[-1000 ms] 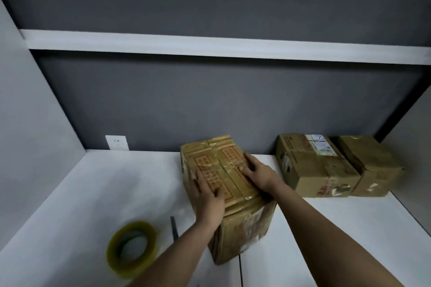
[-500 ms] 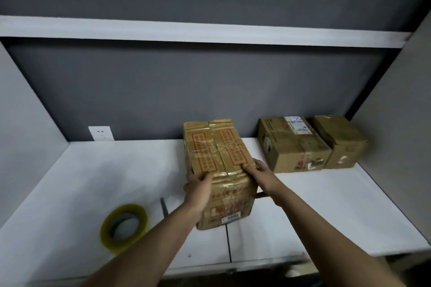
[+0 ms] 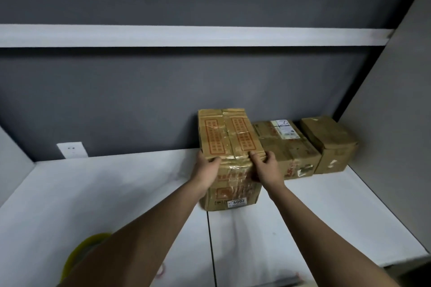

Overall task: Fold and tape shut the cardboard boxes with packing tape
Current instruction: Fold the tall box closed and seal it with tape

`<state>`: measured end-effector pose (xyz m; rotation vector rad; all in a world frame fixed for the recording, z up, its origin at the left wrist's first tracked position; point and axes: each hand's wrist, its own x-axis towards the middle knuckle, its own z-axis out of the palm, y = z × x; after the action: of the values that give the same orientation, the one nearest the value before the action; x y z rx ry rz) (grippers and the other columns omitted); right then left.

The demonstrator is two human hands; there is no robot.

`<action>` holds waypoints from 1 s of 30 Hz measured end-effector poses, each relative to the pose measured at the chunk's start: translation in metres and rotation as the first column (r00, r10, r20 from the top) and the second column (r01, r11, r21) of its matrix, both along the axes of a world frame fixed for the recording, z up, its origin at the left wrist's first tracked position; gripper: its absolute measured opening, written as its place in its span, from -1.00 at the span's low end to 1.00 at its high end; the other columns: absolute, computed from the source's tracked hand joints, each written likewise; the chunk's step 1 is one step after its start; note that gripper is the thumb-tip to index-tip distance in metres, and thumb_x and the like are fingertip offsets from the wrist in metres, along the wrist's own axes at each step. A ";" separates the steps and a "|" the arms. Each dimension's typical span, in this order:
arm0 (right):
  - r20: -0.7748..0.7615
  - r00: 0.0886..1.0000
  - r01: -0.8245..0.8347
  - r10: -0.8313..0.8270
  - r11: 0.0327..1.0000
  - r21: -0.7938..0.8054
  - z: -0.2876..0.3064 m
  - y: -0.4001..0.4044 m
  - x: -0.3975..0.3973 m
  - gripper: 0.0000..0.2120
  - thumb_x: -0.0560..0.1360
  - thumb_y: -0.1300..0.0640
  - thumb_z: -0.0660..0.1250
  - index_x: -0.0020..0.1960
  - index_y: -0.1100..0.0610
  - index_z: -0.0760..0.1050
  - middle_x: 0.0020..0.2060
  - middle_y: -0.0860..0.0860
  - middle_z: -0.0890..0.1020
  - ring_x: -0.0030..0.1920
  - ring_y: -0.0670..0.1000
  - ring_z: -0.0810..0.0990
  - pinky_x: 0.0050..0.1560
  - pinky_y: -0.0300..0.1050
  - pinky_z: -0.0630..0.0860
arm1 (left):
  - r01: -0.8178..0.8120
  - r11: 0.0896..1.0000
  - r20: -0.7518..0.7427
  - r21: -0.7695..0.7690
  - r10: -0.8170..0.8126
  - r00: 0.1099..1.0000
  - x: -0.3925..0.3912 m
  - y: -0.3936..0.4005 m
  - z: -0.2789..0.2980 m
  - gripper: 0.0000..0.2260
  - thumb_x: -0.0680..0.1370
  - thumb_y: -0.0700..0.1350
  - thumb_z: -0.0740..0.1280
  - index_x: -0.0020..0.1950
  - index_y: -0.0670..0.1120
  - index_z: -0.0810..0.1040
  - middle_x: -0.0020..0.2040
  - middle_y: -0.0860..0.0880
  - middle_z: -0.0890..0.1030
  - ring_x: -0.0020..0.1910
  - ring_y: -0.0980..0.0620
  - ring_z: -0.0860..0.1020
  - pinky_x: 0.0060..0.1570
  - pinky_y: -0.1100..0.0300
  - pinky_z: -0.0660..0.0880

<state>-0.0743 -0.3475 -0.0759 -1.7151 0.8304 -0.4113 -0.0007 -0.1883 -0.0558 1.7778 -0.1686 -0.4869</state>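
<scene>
**Taped box pushed back into the row**

Both hands hold the box [image 3: 229, 147] at its near top edge. Left hand [image 3: 206, 171] wraps the near-left corner, thumb on top, fingers down the side. Right hand [image 3: 264, 166] grips the near-right corner, fingers curled over the top edge. Both grips closed on the box, nothing else held.

Change: a second ago the box sat mid-desk, skewed, with palms pressing flat on its taped top. Half a second ago it was squared up and held at the near end. Now it is far forward of where it was, against the back wall, its right side touching or just beside the second box [image 3: 286, 147]; contact line is hidden by the right hand, cannot tell for sure. Third box [image 3: 331, 142] is beyond that, further right of the grip.

Top flaps are shut, shiny tape runs along the centre seam and down the near face. Judgement: this box is done and being parked with the finished ones; hands should release next.

Tape roll [image 3: 77, 256] lies on the desk [image 3: 116, 193] well behind and left of the grip, mostly hidden by the left forearm. No unsealed box in view, so whether more remain cannot be told.

Risk: slight, pushing harder could shove the neighbour box.
</scene>
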 end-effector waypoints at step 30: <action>-0.551 0.679 -0.733 0.486 0.501 -0.461 -0.030 0.203 -0.025 -0.64 0.56 0.00 0.21 0.34 0.03 0.44 0.23 0.02 0.55 0.22 0.07 0.52 0.11 -0.14 0.44 | -0.112 0.873 0.319 0.474 -0.052 0.946 -0.010 0.219 -0.032 -0.83 0.59 -0.09 0.21 -0.05 -0.07 0.58 -0.13 0.00 0.66 -0.09 -0.05 0.61 -0.01 0.10 0.51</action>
<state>-0.0997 -0.1448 -0.1062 -2.6779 0.2112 0.1678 -0.0111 0.0312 -0.0879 2.3541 -0.2622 -0.2158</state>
